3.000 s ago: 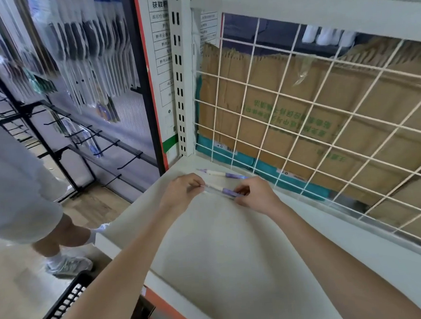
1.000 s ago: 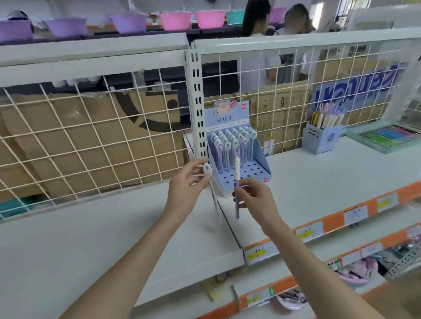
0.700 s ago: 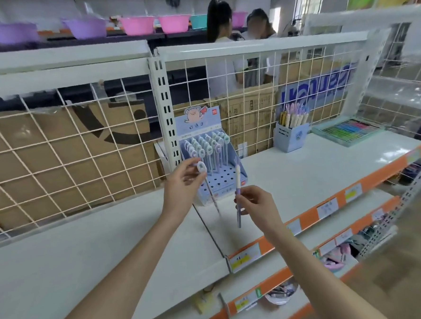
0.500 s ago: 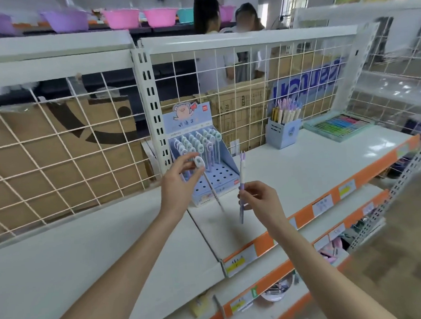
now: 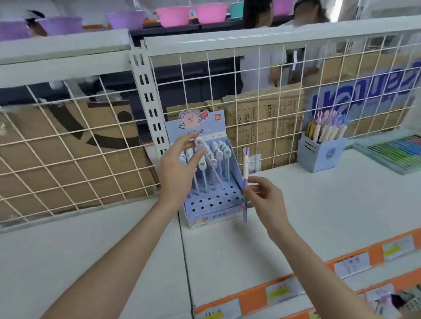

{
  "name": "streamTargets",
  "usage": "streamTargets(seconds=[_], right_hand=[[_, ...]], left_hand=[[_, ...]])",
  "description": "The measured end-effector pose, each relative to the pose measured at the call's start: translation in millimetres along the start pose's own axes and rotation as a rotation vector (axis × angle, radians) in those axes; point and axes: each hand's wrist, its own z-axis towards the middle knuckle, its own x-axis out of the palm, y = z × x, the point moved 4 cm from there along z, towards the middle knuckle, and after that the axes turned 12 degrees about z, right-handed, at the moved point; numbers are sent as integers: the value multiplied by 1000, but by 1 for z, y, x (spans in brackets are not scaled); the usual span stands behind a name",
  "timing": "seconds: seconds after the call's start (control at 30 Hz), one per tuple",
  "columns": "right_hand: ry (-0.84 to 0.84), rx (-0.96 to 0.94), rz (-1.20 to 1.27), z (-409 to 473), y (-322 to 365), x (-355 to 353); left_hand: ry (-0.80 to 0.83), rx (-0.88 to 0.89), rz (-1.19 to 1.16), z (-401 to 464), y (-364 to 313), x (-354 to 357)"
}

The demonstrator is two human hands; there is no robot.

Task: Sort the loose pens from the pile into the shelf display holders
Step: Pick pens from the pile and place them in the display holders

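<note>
Left hand [image 5: 178, 171] pinches oval-topped pen [image 5: 205, 157] over display holder [image 5: 207, 184]; right hand [image 5: 265, 199] grips purple pen [image 5: 245, 172] at holder's right edge.

pen display [image 5: 208, 203] on shelf [image 5: 319, 216] | pen cup [image 5: 318, 154] to its right

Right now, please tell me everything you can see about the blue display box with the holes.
The display box is pale blue, seemingly cardboard, standing upright on the white shelf against the wire grid. Its tall back card shows a cartoon pig and a small red logo. The stepped base has rows of round holes: the back rows hold pens with oval tops, the front rows are empty. The left hand holds a similar pen over it; the right hand holds a purple pen beside it.
</note>
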Motion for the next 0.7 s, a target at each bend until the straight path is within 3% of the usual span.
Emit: streamTargets(seconds=[0.17, 0.37, 0.7], right_hand=[[105, 13, 16, 34, 8, -26], [216, 43, 6, 61, 12, -42], [206, 73, 34, 76, 5, -38]], left_hand=[[-23, -57, 97, 8, 4, 32], [-50, 8, 244, 8, 4, 49], [-3, 63, 388, 8, 8, 51]])
